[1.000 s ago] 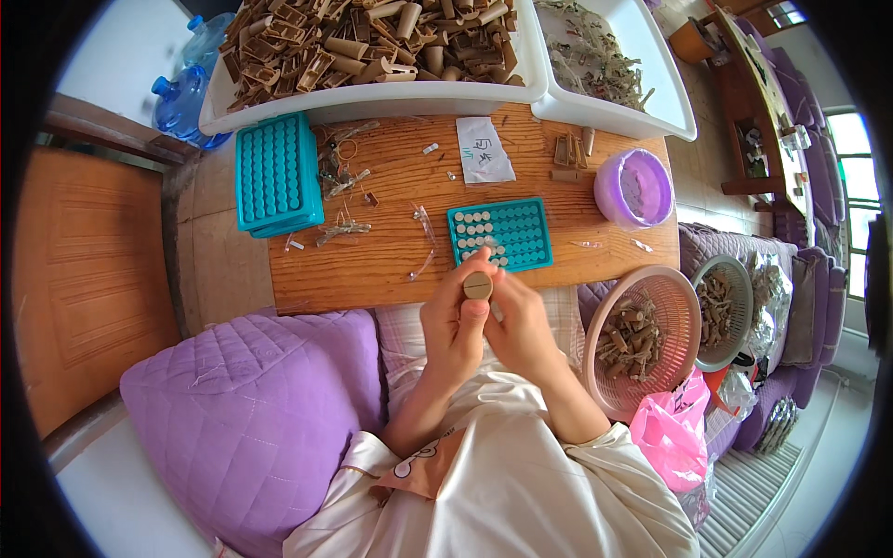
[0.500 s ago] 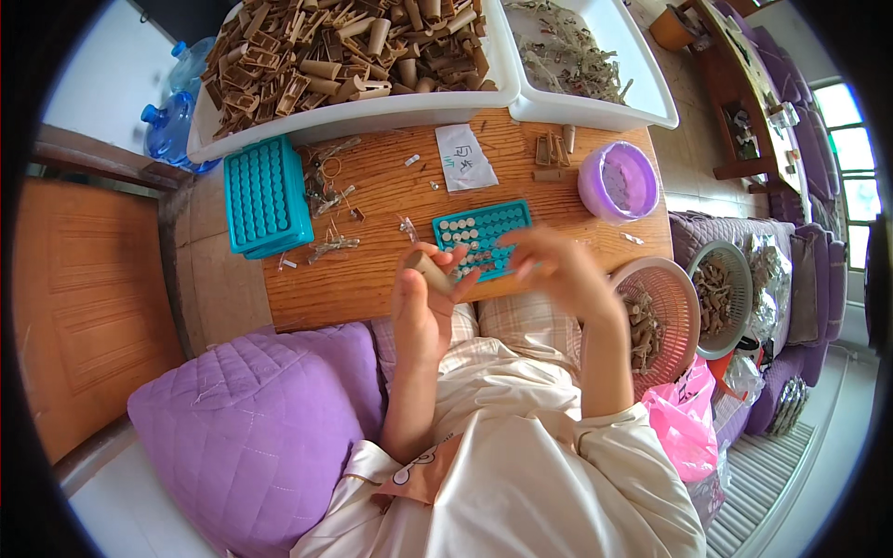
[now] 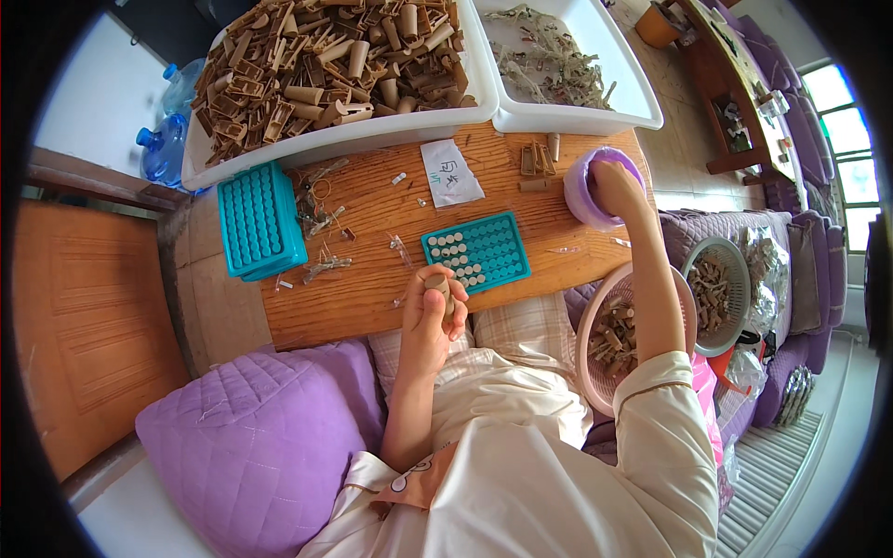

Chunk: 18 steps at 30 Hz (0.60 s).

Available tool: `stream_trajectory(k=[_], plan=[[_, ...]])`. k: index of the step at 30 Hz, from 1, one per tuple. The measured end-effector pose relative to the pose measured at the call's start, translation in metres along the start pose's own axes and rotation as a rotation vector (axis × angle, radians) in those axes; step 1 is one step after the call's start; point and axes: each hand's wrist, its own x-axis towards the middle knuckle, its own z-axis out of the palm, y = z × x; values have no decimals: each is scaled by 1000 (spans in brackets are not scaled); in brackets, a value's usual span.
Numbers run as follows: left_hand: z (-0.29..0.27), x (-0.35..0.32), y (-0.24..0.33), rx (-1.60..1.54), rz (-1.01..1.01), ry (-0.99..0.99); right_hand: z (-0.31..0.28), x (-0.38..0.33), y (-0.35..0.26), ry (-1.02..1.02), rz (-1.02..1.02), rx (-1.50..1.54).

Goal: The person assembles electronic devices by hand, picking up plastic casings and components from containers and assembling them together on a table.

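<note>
My left hand [image 3: 431, 312] holds a small tan tube [image 3: 439, 284] upright at the near edge of the wooden board [image 3: 372, 279]. Just beyond it lies a teal tray with holes [image 3: 476, 252], its left rows filled with pale round pieces. My right hand [image 3: 616, 186] reaches far right, fingers inside a small purple bowl [image 3: 581, 195]; what they grip in there is hidden.
A stack of teal trays [image 3: 260, 221] sits at the board's left. Two white bins hold tan tubes [image 3: 326, 65] and scraps [image 3: 558, 56]. A paper slip [image 3: 448, 172], metal bits, a pink basket [image 3: 605, 344] of tubes and a purple cushion [image 3: 251, 446] surround me.
My hands were together on the tube; the right hand left it and swung right into the purple bowl. The left hand keeps the tube.
</note>
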Motion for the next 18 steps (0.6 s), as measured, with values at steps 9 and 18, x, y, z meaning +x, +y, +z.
stream_trajectory(k=[9, 18], plan=[[-1, 2, 4, -327, -56, -40, -30, -24, 13, 91, 10, 614], [0, -3, 2, -749, -166, -111, -38, -39, 8, 58, 228, 1054]])
